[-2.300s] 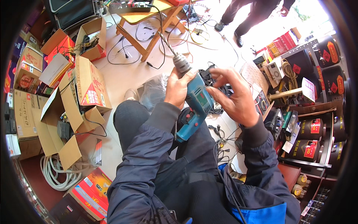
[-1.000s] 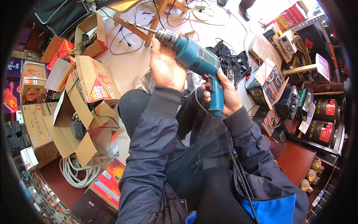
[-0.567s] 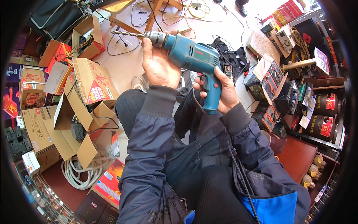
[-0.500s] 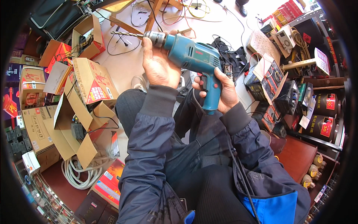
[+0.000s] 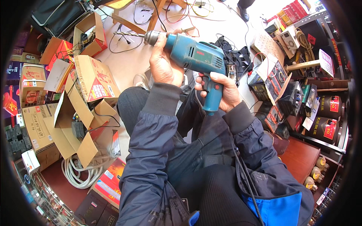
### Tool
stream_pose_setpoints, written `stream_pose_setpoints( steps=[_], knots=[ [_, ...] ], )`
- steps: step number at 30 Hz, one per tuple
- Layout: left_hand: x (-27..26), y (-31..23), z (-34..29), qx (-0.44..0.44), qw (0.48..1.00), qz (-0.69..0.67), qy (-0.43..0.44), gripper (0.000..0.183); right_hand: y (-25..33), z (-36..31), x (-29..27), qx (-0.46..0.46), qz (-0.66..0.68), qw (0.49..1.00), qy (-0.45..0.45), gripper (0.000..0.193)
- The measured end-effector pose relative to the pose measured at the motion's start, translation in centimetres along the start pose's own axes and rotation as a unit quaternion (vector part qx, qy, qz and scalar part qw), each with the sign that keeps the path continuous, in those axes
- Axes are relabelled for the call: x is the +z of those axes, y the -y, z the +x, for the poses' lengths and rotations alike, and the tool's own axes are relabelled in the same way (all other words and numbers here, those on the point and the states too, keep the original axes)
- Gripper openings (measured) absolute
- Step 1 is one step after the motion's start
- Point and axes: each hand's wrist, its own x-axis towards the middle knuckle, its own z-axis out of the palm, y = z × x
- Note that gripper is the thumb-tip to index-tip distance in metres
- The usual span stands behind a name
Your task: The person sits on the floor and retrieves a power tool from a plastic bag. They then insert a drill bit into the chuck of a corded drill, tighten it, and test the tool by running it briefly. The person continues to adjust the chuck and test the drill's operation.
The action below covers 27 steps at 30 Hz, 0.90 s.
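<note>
A teal electric drill point(image 5: 198, 56) lies sideways above my knees, pointing left. Its chuck holds a long twist drill bit point(image 5: 128, 34). My left hand point(image 5: 165, 64) supports the front of the drill from below, with the thumb up against the body just behind the metal chuck point(image 5: 152, 37). Around the pistol grip wraps my right hand point(image 5: 227, 91), its thumb across the back of the handle and its fingers near the trigger. The drill's cord is mostly hidden behind the handle and my sleeve.
Open cardboard boxes point(image 5: 96, 79) and a coiled white hose point(image 5: 77, 173) lie to the left. Cables and a wooden stool leg point(image 5: 156, 17) are ahead on the floor. Shelves with tools, battery-like units point(image 5: 269, 81) and dark round packages point(image 5: 326, 128) stand right. Another person's shoe point(image 5: 243, 13) shows at the top.
My left hand has slid back from the chuck toward the drill's body, and its thumb now lies behind the chuck. My right thumb has shifted slightly left on the handle.
</note>
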Motion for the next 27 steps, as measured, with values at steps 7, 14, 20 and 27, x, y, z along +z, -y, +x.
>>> stream_pose_setpoints(
  steps=[7, 14, 20, 27],
  knots=[
    [-0.4, 0.4, -0.2, 0.021, 0.999, 0.033, 0.005, 0.041, -0.1, 0.6, 0.8, -0.036, -0.157, 0.98, -0.118, 0.037],
    [-1.3, 0.8, -0.1, -0.011, 0.998, 0.026, -0.053, 0.042, -0.7, 1.1, 3.0, -0.196, -0.289, 0.93, -0.114, 0.057],
    [-1.1, -2.9, -1.1, 0.027, 0.994, -0.014, -0.103, 0.059, 1.0, 2.3, 1.5, -0.286, -0.508, 0.812, 0.023, 0.081],
    [-2.3, -6.6, 0.4, 0.109, 0.989, -0.06, -0.079, 0.062, 8.3, 9.0, -11.9, -0.152, -0.436, 0.836, -0.297, 0.082]
  ],
)
